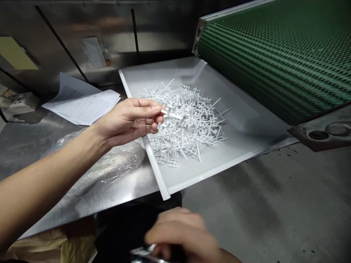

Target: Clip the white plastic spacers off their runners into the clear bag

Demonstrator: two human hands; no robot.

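My left hand (137, 118) pinches a small white branched plastic piece (174, 116) between thumb and fingertips. Below it, a heap of similar white plastic pieces (192, 131) lies in a white tray (241, 140). At the bottom of the view, my right hand (183, 233) is smeared by motion. Its fingers are wrapped round a shiny metal hand tool (146, 252) with a dark part; blur and the frame's edge hide its exact kind. The two hands are well apart.
A green mesh conveyor belt (287, 51) rises beyond the tray, with a metal end bracket (326, 128) at right. On the steel table (137, 184) lie a clear plastic bag (117, 159) and printed paper sheets (85, 104). A metal panel (68, 22) stands behind.
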